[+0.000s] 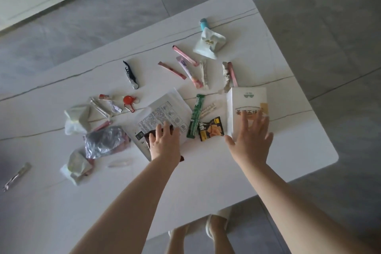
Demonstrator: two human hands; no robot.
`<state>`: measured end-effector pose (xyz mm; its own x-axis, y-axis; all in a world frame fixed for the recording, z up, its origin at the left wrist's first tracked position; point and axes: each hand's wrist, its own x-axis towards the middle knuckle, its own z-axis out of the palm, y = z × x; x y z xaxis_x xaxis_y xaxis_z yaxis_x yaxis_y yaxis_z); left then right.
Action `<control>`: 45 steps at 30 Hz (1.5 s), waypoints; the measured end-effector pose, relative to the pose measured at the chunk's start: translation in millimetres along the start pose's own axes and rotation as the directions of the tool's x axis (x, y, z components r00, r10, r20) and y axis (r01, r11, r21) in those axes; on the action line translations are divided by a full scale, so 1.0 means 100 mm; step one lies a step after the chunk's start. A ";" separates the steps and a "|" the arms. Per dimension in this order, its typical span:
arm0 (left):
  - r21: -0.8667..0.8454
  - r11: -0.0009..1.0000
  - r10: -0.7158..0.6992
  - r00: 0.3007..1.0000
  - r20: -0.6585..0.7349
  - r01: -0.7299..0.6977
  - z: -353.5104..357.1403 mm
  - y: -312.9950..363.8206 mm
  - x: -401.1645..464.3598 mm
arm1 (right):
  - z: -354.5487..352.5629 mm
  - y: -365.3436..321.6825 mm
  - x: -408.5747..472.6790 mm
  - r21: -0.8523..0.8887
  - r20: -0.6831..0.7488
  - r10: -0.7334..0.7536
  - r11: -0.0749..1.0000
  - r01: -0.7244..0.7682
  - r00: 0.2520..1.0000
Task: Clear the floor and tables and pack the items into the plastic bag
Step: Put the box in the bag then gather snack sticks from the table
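On the white table [206, 171], bare surface lies nearer the person than the white box [245, 107], whose right side nears the table's edge. The right hand [250, 142] spreads flat over the box. Left of the box, the left hand [164, 142] grips a dark brown packet [149, 140].

A white box [246, 109] stands upright at the right. A flat printed packet [165, 113] lies at centre, with a green stick [194, 118] between them.
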<state>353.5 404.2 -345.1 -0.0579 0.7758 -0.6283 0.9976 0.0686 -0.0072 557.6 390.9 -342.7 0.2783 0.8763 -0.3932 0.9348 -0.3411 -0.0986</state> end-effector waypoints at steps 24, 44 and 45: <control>0.172 0.964 0.197 0.978 0.063 -0.205 -0.40 0.34 -0.52 | -0.27 0.45 -0.95 0.206 0.180 0.184 0.954 -0.220 0.966; 0.032 0.726 0.622 0.675 0.396 -0.687 0.32 2.37 -2.97 | -0.42 2.03 -3.97 0.702 0.290 0.789 0.209 -0.680 0.542; -0.014 0.729 0.625 0.658 0.420 -0.684 0.45 2.45 -3.13 | -0.42 2.11 -4.18 0.699 0.285 0.811 0.189 -0.690 0.511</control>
<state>618.1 149.5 -185.4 0.6015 0.2894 -0.7446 0.7664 -0.4720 0.4356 647.6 -32.7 -161.2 0.8377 0.0743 -0.5411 -0.1690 -0.9069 -0.3861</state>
